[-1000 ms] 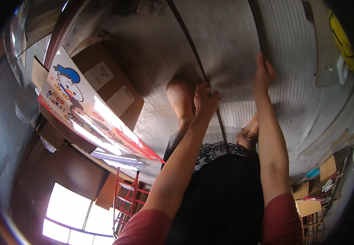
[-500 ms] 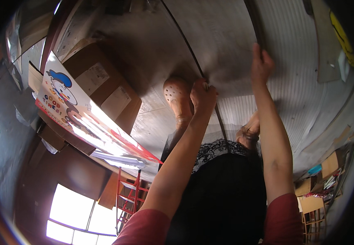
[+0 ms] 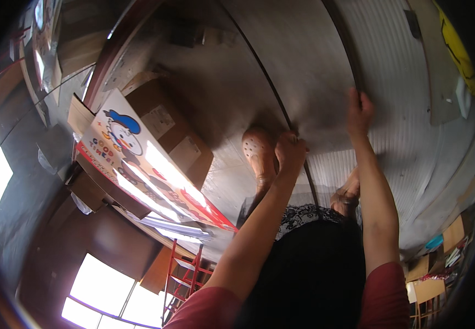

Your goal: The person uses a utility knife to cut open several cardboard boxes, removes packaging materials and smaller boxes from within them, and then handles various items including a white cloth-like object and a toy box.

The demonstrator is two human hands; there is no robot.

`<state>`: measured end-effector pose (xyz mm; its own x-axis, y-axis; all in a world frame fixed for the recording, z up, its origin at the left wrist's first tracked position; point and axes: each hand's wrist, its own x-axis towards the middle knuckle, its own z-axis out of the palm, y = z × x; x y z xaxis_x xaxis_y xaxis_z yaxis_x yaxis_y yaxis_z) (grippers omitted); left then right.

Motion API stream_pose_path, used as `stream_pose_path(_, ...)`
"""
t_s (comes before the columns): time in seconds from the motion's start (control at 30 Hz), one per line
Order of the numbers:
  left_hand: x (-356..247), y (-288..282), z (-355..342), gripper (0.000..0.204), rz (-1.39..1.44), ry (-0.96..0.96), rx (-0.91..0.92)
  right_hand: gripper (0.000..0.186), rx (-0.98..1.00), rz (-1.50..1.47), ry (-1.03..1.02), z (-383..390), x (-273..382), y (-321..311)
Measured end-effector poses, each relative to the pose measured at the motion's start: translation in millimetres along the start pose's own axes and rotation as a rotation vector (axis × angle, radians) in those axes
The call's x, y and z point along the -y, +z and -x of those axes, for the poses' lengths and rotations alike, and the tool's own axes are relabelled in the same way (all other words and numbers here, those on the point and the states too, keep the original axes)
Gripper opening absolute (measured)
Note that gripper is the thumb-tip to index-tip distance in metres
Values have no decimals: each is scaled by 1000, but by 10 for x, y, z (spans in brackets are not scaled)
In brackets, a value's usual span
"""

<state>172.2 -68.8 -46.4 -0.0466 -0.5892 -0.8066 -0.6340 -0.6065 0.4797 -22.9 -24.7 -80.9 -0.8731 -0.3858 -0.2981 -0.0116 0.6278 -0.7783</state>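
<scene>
A long, smooth grey sheet point(image 3: 295, 60) stretches away from me between two dark lines. Its near edge runs just past my feet. My left hand point(image 3: 291, 151) is closed in a pinch at the near left corner, beside the tan clog point(image 3: 255, 145) on my left foot. At the right side, my right hand point(image 3: 361, 112) has its fingers curled around the sheet's dark edge point(image 3: 348, 52); motion blurs it slightly. The fingertips of both hands are partly hidden. Whether the sheet touches the floor all along its length I cannot tell.
Ribbed grey floor point(image 3: 396, 98) lies to the right. Left of me are a brown cardboard box point(image 3: 166, 123) and a glossy cartoon-printed carton point(image 3: 150, 159). A red metal rack point(image 3: 185, 279) stands lower left, a yellow item point(image 3: 459, 52) far right, and a wooden stool point(image 3: 429, 290) lower right.
The view has shifted, so hands, boxes and feet all appear lower and further right. Both hands keep their hold on the sheet, with little change between them.
</scene>
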Motion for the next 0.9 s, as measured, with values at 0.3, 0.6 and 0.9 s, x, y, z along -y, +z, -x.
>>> stream_pose_path(0.3,-92,-67,55,19,24,-8,86,37,-3,-24,-48,27,-31,-78)
stream_pose_path(0.6,-252,-113,168,26,87,-18,114,36,-6,-30,-21,-45,-60,-138)
stream_pose_path(0.9,-227,-58,229,40,-2,-20,81,39,34,-102,24,-86,27,-156)
